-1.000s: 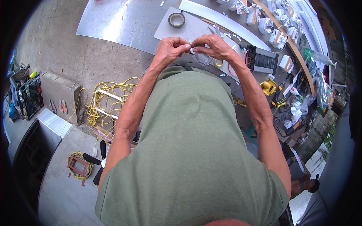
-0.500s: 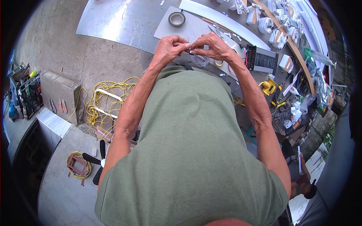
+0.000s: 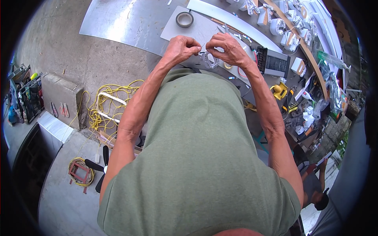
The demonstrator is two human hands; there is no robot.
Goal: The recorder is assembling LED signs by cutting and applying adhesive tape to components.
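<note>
My left hand (image 3: 181,47) and my right hand (image 3: 225,48) meet over the workbench, fingertips pinched together on a small thin white piece (image 3: 202,52) between them. Just below the hands lies a clear round plastic part (image 3: 210,61) on a grey sheet (image 3: 204,27). A roll of tape (image 3: 184,19) rests on that sheet beyond my left hand. My green shirt hides most of the bench edge below.
A black and grey box-shaped device (image 3: 274,62) sits right of my right hand. White moulded pieces (image 3: 278,26) line the bench's far side. A yellow tool (image 3: 280,90), yellow cable coils (image 3: 103,108) and a fan (image 3: 100,167) lie on the floor. Another person (image 3: 315,188) stands lower right.
Both hands stay pinched together over the bench; they have shifted very slightly. The person at the lower right has moved.
</note>
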